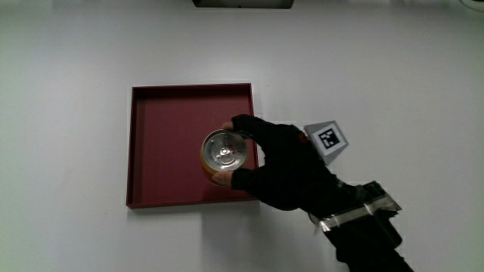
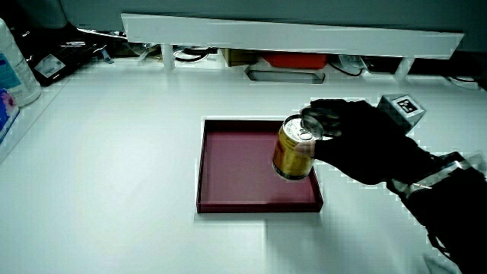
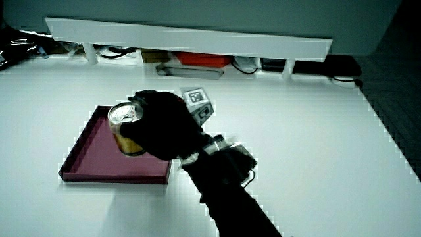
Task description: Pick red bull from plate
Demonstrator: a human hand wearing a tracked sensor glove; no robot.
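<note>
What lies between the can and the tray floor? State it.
Nothing: in a side view the can, gripped by the hand, hangs tilted above the tray, with only bare tray floor beneath it.

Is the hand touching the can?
Touching. In a side view the hand has its fingers wrapped around the can, over the tray.
</note>
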